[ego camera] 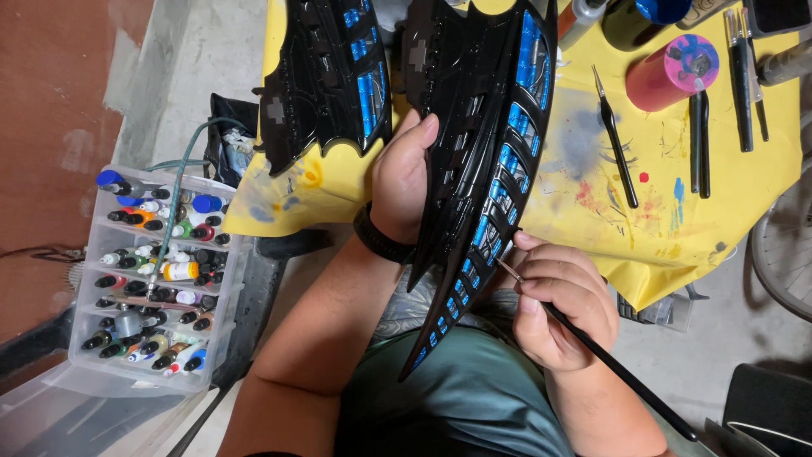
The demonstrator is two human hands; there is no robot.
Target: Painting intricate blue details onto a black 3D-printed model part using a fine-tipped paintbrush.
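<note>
Right hand: the right hand (565, 306) has its fingers (550, 275) pinched narrow around a thin black paintbrush (609, 360), the tip touching the blue panels on the wing's lower edge.
Left hand: the left hand (404, 182), a black wristband (376, 237) at the wrist, grips the black model wing (482, 161) from its left side, thumb on the face, the remaining fingers hidden behind it.
Where the wing is: held upright over the person's lap, its pointed tip low near the teal shirt (457, 393), its broad end above the near edge of the tabletop (660, 254).
Handling: likely light, stiff plastic with thin ribs and a fragile tip; the paint may be wet, so it is best held by the plain black edge.
To the left: a clear organiser of small paint bottles (152, 279) on the floor.
Farther: a second black wing (326, 76) lies on the yellow cover, with spare brushes (617, 144) and a red cylinder (668, 76) toward the far right corner.
</note>
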